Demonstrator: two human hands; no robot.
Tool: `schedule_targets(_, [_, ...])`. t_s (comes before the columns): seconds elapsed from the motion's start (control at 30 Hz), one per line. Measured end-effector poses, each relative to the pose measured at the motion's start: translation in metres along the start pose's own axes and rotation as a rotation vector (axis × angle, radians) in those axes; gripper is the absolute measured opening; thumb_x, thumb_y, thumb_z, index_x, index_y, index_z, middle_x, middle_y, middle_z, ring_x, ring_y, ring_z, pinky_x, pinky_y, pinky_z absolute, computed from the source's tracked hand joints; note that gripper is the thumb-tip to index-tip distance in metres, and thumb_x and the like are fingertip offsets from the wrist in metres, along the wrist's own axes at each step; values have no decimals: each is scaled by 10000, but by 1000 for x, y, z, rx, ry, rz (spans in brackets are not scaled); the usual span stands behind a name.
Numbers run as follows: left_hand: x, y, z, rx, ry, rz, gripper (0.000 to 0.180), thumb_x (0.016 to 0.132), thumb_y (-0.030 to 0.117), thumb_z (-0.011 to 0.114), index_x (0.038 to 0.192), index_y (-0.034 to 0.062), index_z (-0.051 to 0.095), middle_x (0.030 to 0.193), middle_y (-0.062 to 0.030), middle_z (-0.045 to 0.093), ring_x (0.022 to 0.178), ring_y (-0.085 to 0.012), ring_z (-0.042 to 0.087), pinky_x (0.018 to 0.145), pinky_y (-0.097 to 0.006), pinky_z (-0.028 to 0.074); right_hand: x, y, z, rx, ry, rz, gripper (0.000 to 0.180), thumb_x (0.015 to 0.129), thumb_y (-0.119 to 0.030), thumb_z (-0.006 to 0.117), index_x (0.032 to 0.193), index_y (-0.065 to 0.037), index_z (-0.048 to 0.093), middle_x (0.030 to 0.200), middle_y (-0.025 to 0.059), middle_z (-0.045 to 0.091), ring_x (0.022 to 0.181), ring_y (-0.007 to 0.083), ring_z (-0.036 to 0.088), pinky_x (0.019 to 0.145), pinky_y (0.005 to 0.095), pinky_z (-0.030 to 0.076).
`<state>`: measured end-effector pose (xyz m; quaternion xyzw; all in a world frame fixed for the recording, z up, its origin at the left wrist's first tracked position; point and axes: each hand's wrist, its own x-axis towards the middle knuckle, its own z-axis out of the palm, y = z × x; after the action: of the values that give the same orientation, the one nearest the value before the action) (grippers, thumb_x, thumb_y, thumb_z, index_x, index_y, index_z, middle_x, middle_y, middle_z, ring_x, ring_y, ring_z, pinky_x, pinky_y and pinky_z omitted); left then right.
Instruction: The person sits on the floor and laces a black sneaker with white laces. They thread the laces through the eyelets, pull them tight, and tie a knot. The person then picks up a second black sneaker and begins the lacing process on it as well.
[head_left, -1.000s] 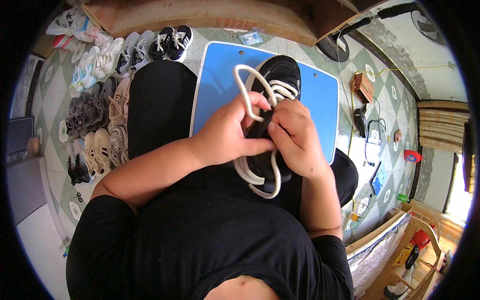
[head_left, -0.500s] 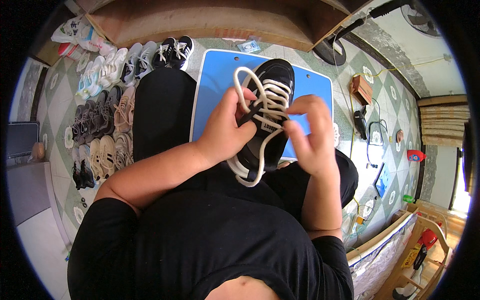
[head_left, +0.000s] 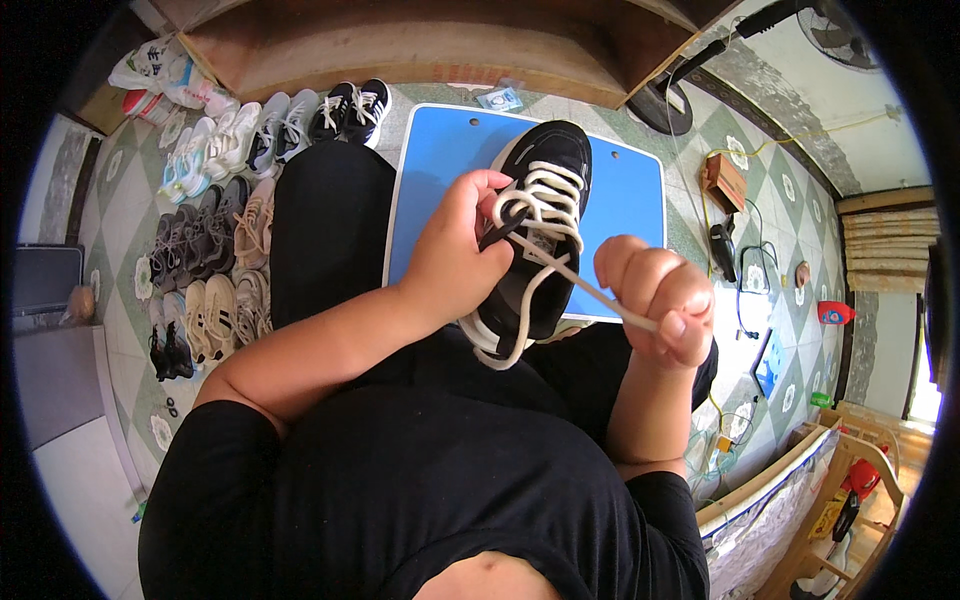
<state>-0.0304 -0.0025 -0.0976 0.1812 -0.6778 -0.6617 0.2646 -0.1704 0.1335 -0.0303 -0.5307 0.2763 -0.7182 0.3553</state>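
Right hand: the right hand (head_left: 655,300), nearest the camera, is closed in a fist, pinching the free end of the cream flat shoelace (head_left: 585,287) and drawing it taut to the right.
Left hand: the left hand (head_left: 462,252) has its fingers curled narrow around the tongue and lace rows, steadying the shoe.
Shoe: the black low sneaker with a white sole (head_left: 535,235) rests on the lap, toe pointing away, over the blue rectangular plastic board (head_left: 430,170).
Risk, lace: a hard pull may bunch the rows unevenly or drag the other end out of its eyelet, judging by the slack loop hanging near the heel.
Risk, shoe: it could tip off the lap if the left grip loosens.
Small packet: a pale blue square packet (head_left: 499,98) lies on the tiled floor beyond the board.
Bags: white plastic bags (head_left: 160,70) sit far left, past the row of shoes (head_left: 215,210).
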Motion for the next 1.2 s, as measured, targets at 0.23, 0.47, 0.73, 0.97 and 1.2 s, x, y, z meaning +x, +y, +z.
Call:
schedule_targets(0.23, [4, -10, 4, 166, 40, 156, 396, 768, -85, 532, 1143, 24, 472, 985, -110, 494, 866, -211, 515, 767, -316, 463, -3, -17, 41, 407, -323, -68, 378, 801, -181, 565, 473, -79, 408, 555, 45, 489, 506, 236, 450, 515, 373, 339])
schedule_targets(0.47, [7, 2, -7, 155, -85, 39, 507, 757, -114, 534, 1224, 57, 437, 997, -22, 461, 826, -92, 458, 767, -225, 397, 8, -20, 41, 139, -607, 70, 337, 877, -111, 552, 556, -56, 467, 662, 78, 525, 580, 286, 504, 531, 398, 357])
schedule_targets(0.73, [22, 71, -9, 660, -327, 348, 281, 716, 237, 732, 921, 90, 608, 709, -15, 609, 605, -173, 527, 573, -321, 437, -6, -19, 52, -576, -507, 131, 120, 802, -139, 650, 769, -33, 604, 803, 106, 541, 731, 314, 533, 676, 403, 426])
schedule_targets(0.97, [27, 67, 7, 795, -430, 286, 292, 718, 124, 657, 999, 99, 581, 737, -57, 623, 721, -268, 607, 638, -359, 478, -3, -36, 40, -807, -339, -43, 157, 707, -123, 727, 843, -82, 660, 751, 48, 521, 666, 241, 524, 593, 348, 426])
schedule_targets(1.2, [19, 68, 6, -123, -456, -162, 211, 864, 33, 630, 1055, 12, 542, 902, -32, 606, 805, -71, 578, 718, -205, 470, -3, -4, 0, -1390, 214, -145, 227, 678, -3, 722, 897, -38, 674, 768, 84, 629, 673, 260, 576, 596, 348, 470])
